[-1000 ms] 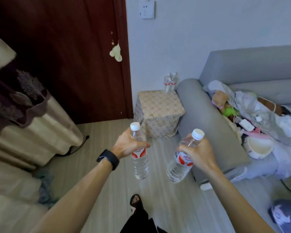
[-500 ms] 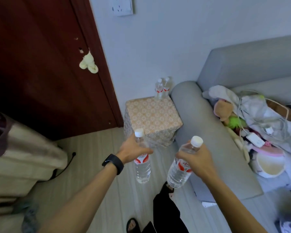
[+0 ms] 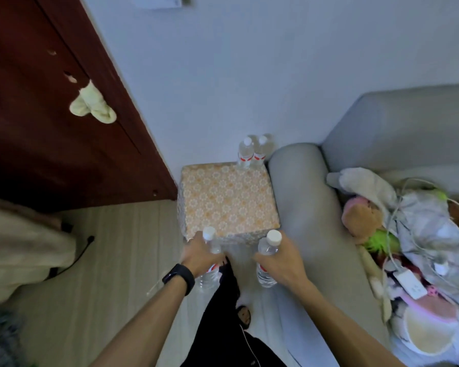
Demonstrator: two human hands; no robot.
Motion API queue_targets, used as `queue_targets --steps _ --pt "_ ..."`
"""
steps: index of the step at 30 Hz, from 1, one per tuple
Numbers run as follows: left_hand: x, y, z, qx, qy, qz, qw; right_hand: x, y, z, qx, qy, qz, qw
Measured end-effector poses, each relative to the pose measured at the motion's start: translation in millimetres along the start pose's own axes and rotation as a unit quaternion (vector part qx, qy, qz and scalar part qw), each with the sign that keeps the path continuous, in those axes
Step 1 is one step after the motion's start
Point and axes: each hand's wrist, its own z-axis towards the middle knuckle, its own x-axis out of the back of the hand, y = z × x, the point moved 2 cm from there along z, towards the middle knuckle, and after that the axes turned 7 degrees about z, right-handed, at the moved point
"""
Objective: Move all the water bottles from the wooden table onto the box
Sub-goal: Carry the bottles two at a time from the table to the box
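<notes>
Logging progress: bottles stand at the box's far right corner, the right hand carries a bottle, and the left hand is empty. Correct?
Not quite: the head view shows the left hand gripping a bottle too, as the right hand grips the other bottle. The standing bottles are at the far right corner of the box.

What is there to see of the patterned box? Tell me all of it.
The box is a cube wrapped in an orange-and-white flower pattern. It stands on the pale floor by the white wall, between the dark red door and the grey sofa arm. Two water bottles stand upright at its far right corner. The left hand and right hand hold two more bottles before its near edge, off its top.
</notes>
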Motion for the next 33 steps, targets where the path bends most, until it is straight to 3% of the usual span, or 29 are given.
queue_targets --steps 6,14,18,27,33 --pt "-19 22 95 0.007 0.005 -0.032 0.999 -3 15 106 -0.037 -0.026 -0.028 0.999" --pt "-54 48 200 -0.02 0.019 -0.007 1.0 -20 52 228 -0.055 0.064 -0.014 0.996" --pt "-68 63 241 -0.039 0.048 -0.017 0.998 -27 67 281 -0.02 0.086 -0.017 0.996" --pt "-93 79 270 -0.051 0.055 -0.011 0.997 -32 90 322 0.027 -0.006 -0.069 0.997" --pt "-75 81 282 -0.014 -0.023 -0.004 1.0 -7 78 328 -0.067 -0.124 -0.174 0.975"
